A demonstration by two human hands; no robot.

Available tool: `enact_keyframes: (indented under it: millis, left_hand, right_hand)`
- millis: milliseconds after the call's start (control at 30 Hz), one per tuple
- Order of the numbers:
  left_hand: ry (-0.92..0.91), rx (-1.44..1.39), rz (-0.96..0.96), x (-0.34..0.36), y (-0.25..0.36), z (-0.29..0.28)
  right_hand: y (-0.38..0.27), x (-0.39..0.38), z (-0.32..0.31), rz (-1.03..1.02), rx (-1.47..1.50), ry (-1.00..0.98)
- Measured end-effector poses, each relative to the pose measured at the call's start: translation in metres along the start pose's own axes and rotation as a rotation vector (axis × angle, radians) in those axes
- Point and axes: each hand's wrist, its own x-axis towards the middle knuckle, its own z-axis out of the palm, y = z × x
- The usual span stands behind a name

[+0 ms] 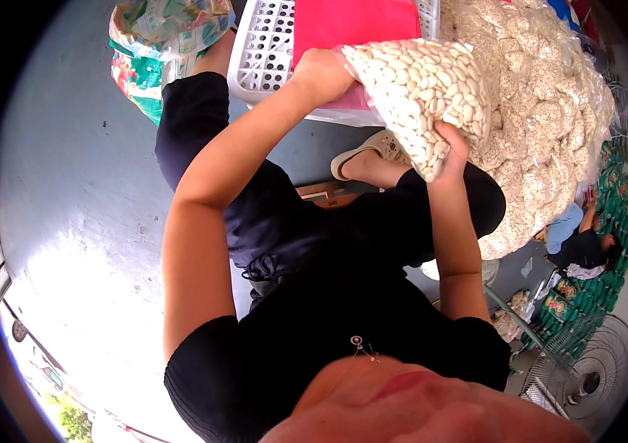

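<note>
Between my hands is a clear plastic bag of flat white seeds (421, 85), probably pumpkin seeds, held tilted over the right edge of a white crate. My left hand (323, 77) is closed at the bag's upper left corner, its fingertips partly hidden. Lower down, my right hand (453, 151) grips the bag's bottom end, thumb lying over the plastic. Under my left hand, a red sheet (358, 29) covers the middle of the white perforated crate (261, 55).
A large heap of clear bags of pale seeds (535, 88) rises at the right. A patterned plastic sack (170, 33) stands at the upper left. At the lower right are a standing fan (587, 384), green packages (613, 192) and another person (583, 247).
</note>
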Motion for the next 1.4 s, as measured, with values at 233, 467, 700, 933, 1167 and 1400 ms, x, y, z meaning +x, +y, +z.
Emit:
enact_keyframes:
  millis: [233,467,700,933,1167,1400]
  left_hand:
    - [0.000,0.082,0.035,0.006,0.003,0.000]
    - [-0.023,0.118,0.051,-0.009,0.008,-0.017]
    - [-0.095,-0.096,-0.122,0.001,0.003,-0.026]
    - [0.193,-0.524,-0.319,0.013,-0.015,-0.018]
    - [0.429,-0.474,-0.283,0.039,0.008,-0.043]
    - [0.619,-0.443,0.184,0.047,0.022,-0.055]
  right_hand:
    - [0.003,-0.010,-0.038,-0.051,-0.172,0.114]
    - [0.001,-0.002,-0.055,0.071,-0.103,0.012]
    - [0.004,-0.005,-0.069,0.081,-0.068,-0.005]
    - [0.034,0.010,-0.028,0.065,-0.406,0.025]
    - [0.035,0.038,-0.014,-0.260,-0.995,-0.290]
    - [0.016,0.050,0.002,-0.287,-1.186,-0.337]
